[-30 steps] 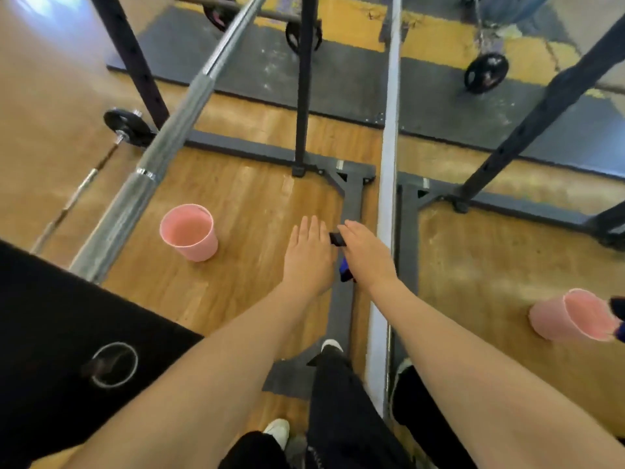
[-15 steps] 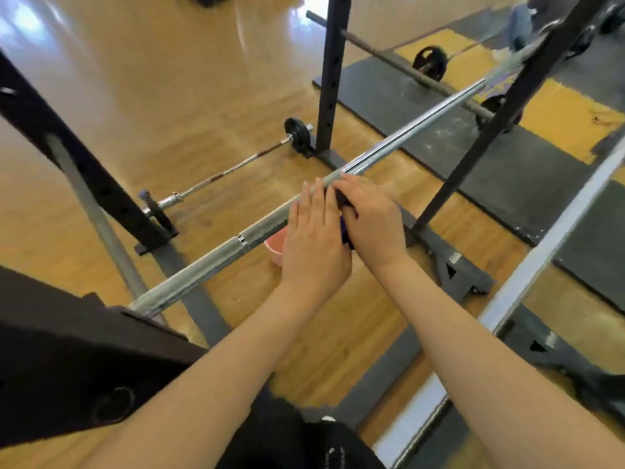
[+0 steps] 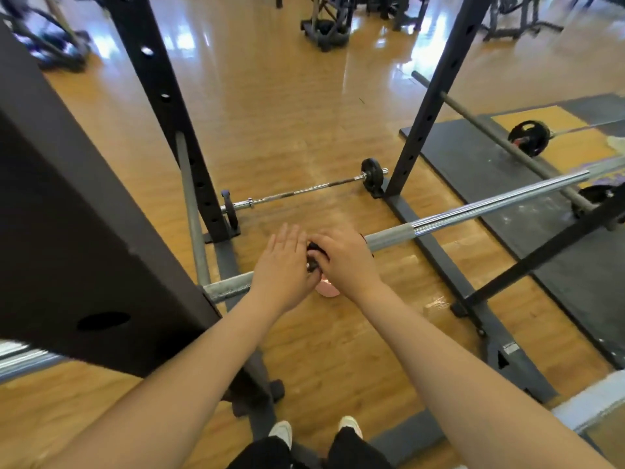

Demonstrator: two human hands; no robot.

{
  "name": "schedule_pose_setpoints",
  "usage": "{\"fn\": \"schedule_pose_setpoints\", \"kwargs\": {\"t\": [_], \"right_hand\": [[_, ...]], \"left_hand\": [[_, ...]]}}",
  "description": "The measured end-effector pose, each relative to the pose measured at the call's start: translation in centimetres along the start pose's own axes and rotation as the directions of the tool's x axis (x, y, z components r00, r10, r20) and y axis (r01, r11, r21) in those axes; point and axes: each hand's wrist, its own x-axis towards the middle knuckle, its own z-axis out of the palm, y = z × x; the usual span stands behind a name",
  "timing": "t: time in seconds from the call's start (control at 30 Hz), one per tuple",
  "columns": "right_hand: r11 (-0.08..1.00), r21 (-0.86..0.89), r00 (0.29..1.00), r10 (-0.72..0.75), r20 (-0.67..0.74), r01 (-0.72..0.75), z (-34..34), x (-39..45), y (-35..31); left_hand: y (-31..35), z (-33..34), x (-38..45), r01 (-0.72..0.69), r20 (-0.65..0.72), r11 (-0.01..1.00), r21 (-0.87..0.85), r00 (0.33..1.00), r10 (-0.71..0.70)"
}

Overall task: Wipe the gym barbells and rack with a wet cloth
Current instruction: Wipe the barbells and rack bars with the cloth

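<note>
A long steel barbell (image 3: 473, 211) lies across the black rack, running from lower left to upper right. Both my hands meet on its middle. My right hand (image 3: 345, 260) is closed over a dark cloth (image 3: 316, 247) pressed against the bar. My left hand (image 3: 284, 265) lies flat beside it, fingers straight, resting on the bar and the edge of the cloth. The black rack uprights (image 3: 162, 96) (image 3: 436, 89) stand behind the bar, and a thick one (image 3: 67, 204) is close on my left.
A pink cup (image 3: 326, 290) on the wooden floor peeks out under my hands. A small barbell (image 3: 304, 191) lies on the floor between the uprights. The rack's base rail (image 3: 439, 265) runs on the right. Another barbell with a plate (image 3: 527, 138) rests on the dark mat.
My hands, held together with the cloth, rose from low by the rack base onto the steel barbell. The view swung left and up, and the hands stay on the bar.
</note>
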Motion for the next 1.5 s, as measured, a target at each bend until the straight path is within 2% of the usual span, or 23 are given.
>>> {"fn": "schedule_pose_setpoints", "kwargs": {"t": [0.1, 0.2, 0.27, 0.33, 0.47, 0.63, 0.83, 0.9, 0.97, 1.23, 1.37, 1.5], "right_hand": [[0.999, 0.001, 0.997, -0.04, 0.067, 0.04, 0.0, -0.3, 1.1], [0.991, 0.036, 0.987, -0.134, 0.087, 0.132, -0.4, -0.6, 2.7], [0.987, 0.069, 0.985, -0.148, 0.09, 0.142, -0.6, -1.1, 4.3], [0.987, 0.08, 0.99, -0.14, 0.021, 0.138, -0.9, -1.9, 6.1], [0.989, 0.093, 0.987, -0.1, -0.123, 0.112, -1.7, -2.6, 8.4], [0.993, 0.117, 0.993, -0.008, -0.114, 0.022, -1.0, -3.1, 7.7], [0.992, 0.113, 0.995, -0.05, -0.084, 0.059, -1.3, -3.1, 8.5], [0.993, 0.114, 0.997, -0.011, -0.078, 0.02, -1.2, -2.5, 8.2], [0.992, 0.125, 0.994, 0.041, -0.104, -0.028, -0.8, -2.6, 7.7], [0.99, 0.137, 0.96, 0.067, -0.27, -0.031, 0.6, -4.8, 7.9], [0.989, 0.144, 0.965, 0.074, -0.25, -0.039, 0.0, -3.8, 7.5], [0.993, 0.09, 0.987, -0.068, -0.148, 0.082, -1.5, -1.3, 7.1]], "left_hand": [[-0.3, 0.1, 0.0, -0.018, 0.062, 1.0, 0.01, 0.998, 0.018], [0.0, 0.1, 0.3, 0.001, 0.064, 1.0, 0.011, 0.998, -0.002], [0.6, 0.2, 0.5, 0.022, 0.077, 0.998, 0.064, 0.997, -0.027], [1.4, 0.3, 0.9, 0.028, 0.087, 0.991, 0.13, 0.995, -0.039], [3.6, 0.2, 2.3, -0.042, 0.087, 0.978, 0.203, 0.996, 0.024], [4.4, 0.5, 3.5, -0.057, 0.04, 0.972, 0.227, 0.998, 0.049], [4.2, 1.3, 3.5, -0.085, -0.008, 0.963, 0.257, 0.996, 0.09], [4.1, 1.4, 3.5, -0.092, -0.009, 0.958, 0.272, 0.995, 0.098], [4.0, 1.5, 3.6, -0.092, -0.023, 0.955, 0.282, 0.994, 0.102], [4.2, 1.3, 3.3, -0.089, -0.036, 0.933, 0.348, 0.993, 0.108], [4.3, 1.2, 3.2, -0.088, -0.047, 0.938, 0.336, 0.993, 0.11], [4.2, 1.3, 3.3, -0.079, -0.067, 0.944, 0.319, 0.992, 0.106]]}}
